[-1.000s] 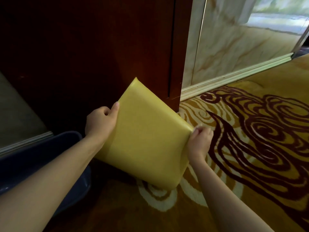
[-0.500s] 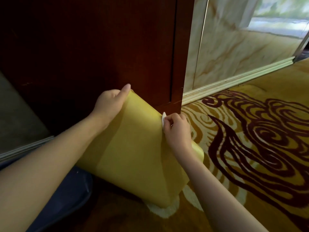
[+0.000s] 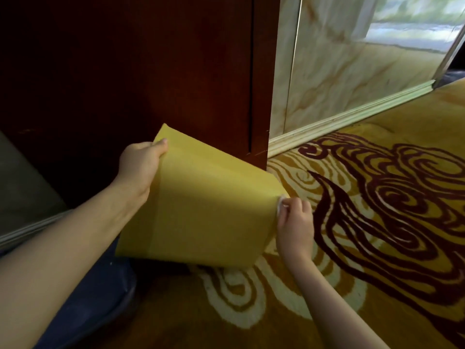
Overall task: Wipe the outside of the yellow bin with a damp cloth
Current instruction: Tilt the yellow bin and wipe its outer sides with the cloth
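The yellow bin (image 3: 206, 205) is tilted on the carpet in the middle of the head view, one flat side facing up. My left hand (image 3: 139, 165) grips its upper left edge, thumb on the top face. My right hand (image 3: 294, 222) is closed on a small white cloth (image 3: 279, 205) and presses it against the bin's right corner edge. Only a sliver of the cloth shows between my fingers and the bin.
Right behind the bin stands a dark wooden cabinet (image 3: 176, 71). A marble wall (image 3: 352, 66) with a pale baseboard (image 3: 347, 117) runs to the right. A dark blue basin (image 3: 95, 298) lies on the floor under my left forearm. Patterned yellow carpet (image 3: 377, 222) spreads to the right.
My right hand slid with the cloth from the bin's upper face down to its right corner edge. My left hand shifted along the top edge and the bin tilted differently.
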Motion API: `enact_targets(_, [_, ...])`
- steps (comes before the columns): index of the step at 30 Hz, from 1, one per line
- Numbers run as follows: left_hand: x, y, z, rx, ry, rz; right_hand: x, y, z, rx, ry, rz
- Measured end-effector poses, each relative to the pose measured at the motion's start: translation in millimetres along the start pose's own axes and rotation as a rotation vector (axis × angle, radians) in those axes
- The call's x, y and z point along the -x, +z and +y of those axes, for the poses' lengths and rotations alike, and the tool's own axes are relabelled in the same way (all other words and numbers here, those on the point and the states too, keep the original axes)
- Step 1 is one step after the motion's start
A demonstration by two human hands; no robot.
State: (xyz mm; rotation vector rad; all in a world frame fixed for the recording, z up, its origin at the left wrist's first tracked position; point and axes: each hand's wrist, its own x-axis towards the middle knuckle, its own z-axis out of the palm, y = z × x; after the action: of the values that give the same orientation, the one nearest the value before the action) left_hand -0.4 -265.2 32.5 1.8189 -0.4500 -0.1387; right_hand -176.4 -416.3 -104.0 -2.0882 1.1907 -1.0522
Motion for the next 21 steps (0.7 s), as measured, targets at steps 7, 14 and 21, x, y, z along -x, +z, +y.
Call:
enact_targets(7, [28.0,5.7,-30.7,0.064,0.011,0.063,20.2,8.9,-48.5,-0.216,-0.225,0.038])
enact_targets(14, [37.4,1.9,-31.8,0.122,-0.010,-0.012,49.6,49.4,-60.1,-0.159,-0.580,-0.068])
enact_targets(21, [39.4,4.4,-30.5,0.130,-0.022,0.005,14.1,42.1,20.5,-0.181,0.117,0.021])
